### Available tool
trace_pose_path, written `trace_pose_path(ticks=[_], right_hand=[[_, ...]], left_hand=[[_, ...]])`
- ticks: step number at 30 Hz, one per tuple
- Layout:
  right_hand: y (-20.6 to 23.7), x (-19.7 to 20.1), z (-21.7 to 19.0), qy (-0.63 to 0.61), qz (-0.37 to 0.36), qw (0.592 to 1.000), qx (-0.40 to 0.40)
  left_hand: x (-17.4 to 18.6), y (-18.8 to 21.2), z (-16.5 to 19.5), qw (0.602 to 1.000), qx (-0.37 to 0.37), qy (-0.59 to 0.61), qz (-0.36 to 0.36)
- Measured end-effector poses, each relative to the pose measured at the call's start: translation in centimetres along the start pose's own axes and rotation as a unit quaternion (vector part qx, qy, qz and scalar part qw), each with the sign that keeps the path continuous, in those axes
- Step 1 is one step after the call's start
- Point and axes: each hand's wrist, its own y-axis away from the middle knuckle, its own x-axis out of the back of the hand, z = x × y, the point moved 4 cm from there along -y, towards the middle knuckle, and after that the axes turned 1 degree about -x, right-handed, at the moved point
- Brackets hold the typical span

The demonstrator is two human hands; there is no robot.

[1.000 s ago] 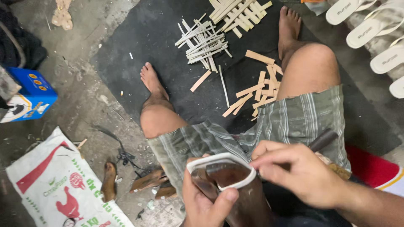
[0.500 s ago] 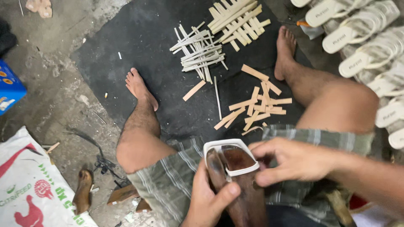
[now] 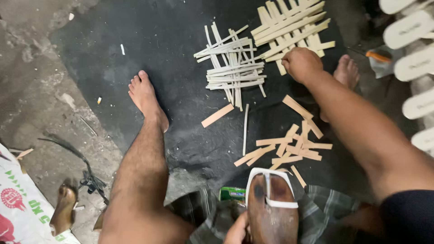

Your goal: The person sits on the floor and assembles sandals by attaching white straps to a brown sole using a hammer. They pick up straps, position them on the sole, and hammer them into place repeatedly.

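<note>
Right hand (image 3: 302,64): reached out to the upper centre-right of the frame, knuckles up, fingers curled down onto the lower edge of a stack of wide pale strips (image 3: 291,25); whether a strip is actually pinched cannot be told, since the fingertips are hidden under the hand.

Left hand (image 3: 237,230): bottom centre, only partly in frame, closed around the side of a dark brown foot-shaped form (image 3: 270,212), which stands over the lap with a white band (image 3: 271,186) looped round its upper end.

Bundle of thin pale strips (image 3: 233,68): upper centre, crossed loosely over one another, just left of the wide stack.

Scattered short tan strips (image 3: 289,147): centre-right, between the right forearm and the form; one lies alone (image 3: 217,115) nearer the left foot (image 3: 147,97).

Black mat (image 3: 172,49): under the strips and both bare feet.

Green packet (image 3: 233,193): on the plaid shorts (image 3: 199,212), touching the form's left side.

White sole-shaped pieces (image 3: 409,49): stacked along the right edge.

Printed white sack (image 3: 20,212): lower left corner, on bare concrete.
</note>
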Motion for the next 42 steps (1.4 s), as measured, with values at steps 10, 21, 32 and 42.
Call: trace_pose_path(ticks=[10, 21, 32, 42], right_hand=[[-6.0, -2.4, -2.8, 0.163, 0.065, 0.978, 0.113], [-6.3, -2.2, -1.0, 0.010, -0.234, 0.972, -0.009], [-1.9, 1.1, 11.1, 0.044, -0.203, 0.930, -0.303], [2.6, 4.7, 8.4, -0.001, -0.253, 0.950, -0.183]], left_hand=[[12.2, -20.9, 16.1, 0.932, -0.289, -0.048, 0.214], [12.7, -21.2, 16.4, 0.923, -0.304, -0.056, 0.228], [11.1, -20.1, 17.3, 0.918, -0.309, -0.052, 0.244], [-4.9, 5.0, 0.7, 0.994, 0.062, 0.020, -0.085]])
